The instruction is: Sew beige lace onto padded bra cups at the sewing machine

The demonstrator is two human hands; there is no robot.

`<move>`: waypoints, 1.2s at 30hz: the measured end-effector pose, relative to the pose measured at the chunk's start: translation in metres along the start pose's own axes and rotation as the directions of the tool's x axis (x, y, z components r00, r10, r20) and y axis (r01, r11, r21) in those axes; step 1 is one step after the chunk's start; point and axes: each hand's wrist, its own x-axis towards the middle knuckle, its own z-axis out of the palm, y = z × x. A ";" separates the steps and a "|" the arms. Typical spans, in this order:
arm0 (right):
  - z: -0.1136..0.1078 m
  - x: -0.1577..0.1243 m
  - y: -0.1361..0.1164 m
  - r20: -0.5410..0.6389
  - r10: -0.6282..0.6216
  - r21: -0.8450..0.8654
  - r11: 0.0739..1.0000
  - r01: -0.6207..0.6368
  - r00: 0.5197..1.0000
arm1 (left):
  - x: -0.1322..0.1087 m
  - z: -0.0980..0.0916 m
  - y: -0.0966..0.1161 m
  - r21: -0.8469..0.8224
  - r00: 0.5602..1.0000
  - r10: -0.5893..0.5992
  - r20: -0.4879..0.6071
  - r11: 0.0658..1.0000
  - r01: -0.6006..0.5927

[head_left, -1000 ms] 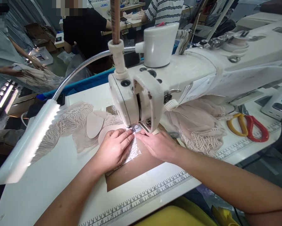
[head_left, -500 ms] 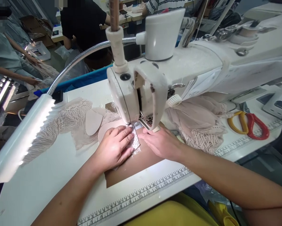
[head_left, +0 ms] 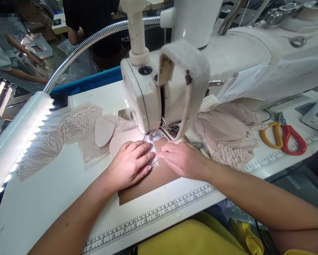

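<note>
My left hand (head_left: 131, 161) lies flat with fingers stretched over a small pale, shiny lace piece (head_left: 154, 162), close below the needle area of a white sewing machine (head_left: 137, 95). The fingers cover much of this piece. To its right, my right hand (head_left: 184, 159) is closed, thumb and fingertips pinched together by the piece's edge; what they hold, if anything, is hidden. Both hands rest over a brown plate (head_left: 137, 193) on the white table. A rounded beige pad (head_left: 120, 139) extends from behind my left hand, and another beige pad (head_left: 104, 131) lies farther left.
Beige lace (head_left: 76, 124) spreads on the left, and bunched beige fabric (head_left: 222, 129) lies right of the machine. Scissors with yellow and red handles (head_left: 293, 140) lie farther right. A lit lamp (head_left: 18, 141) crosses the left side. Other people are beyond the table.
The view has shifted, so the machine looks larger. My right hand sits slightly lower, its fingertips more clearly pinched. The left hand still presses flat, and less of the shiny piece shows.
</note>
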 end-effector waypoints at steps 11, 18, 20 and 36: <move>0.002 -0.004 0.002 0.018 -0.020 -0.007 1.000 0.020 1.000 | 0.001 0.000 0.005 -0.009 0.999 -0.042 0.012 0.999 0.042; 0.004 -0.005 0.000 0.062 -0.119 0.057 0.992 0.115 0.991 | 0.000 0.001 0.012 -0.005 0.985 -0.156 -0.080 0.988 0.156; 0.004 -0.006 -0.001 0.079 -0.117 0.055 0.992 0.112 0.990 | 0.000 0.002 0.011 -0.001 0.984 -0.155 -0.093 0.988 0.155; 0.000 0.000 -0.013 0.181 -0.009 -0.028 1.000 0.014 0.983 | 0.003 -0.006 0.013 -0.470 0.925 -0.380 -0.001 0.817 0.335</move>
